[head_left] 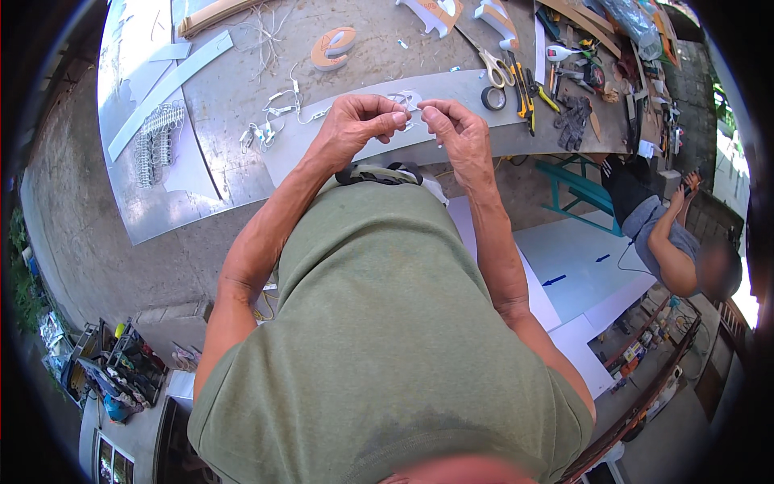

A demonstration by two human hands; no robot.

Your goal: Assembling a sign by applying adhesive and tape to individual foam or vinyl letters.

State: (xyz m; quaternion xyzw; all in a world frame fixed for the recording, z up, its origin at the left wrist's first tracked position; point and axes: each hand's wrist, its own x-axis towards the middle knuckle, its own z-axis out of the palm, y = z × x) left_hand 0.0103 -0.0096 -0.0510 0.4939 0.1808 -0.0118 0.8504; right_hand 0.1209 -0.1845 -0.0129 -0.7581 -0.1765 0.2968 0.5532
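We hold both hands close together over the near edge of the table (375, 56). Our left hand (363, 125) is nearly closed, thumb pressed to curled fingers on a thin white wire; our right hand (458, 133) pinches what looks like the same fine wire between thumb and forefinger. Whether its ends are joined we cannot tell.

Under our hands lies a grey panel strip (461, 85). From our left hand, at 9 to 10 o'clock, the wire leads to a string of white LED modules (280, 110), loose on the table. The black tape roll (493, 107) sits near 3 o'clock, scissors (487, 58) at 2. Between 10 and 11 lies a curved orange-faced piece (322, 58); two similar white-sided pieces (435, 14) stand at 12 and 1.

We judge the wire work to be midway: pieces are shaped, but no modules show fixed to them, so that seems left.

Farther off are a dark glove (572, 121) at 3, folded module strings (157, 137) at 9, and a co-worker (669, 234) near 4.
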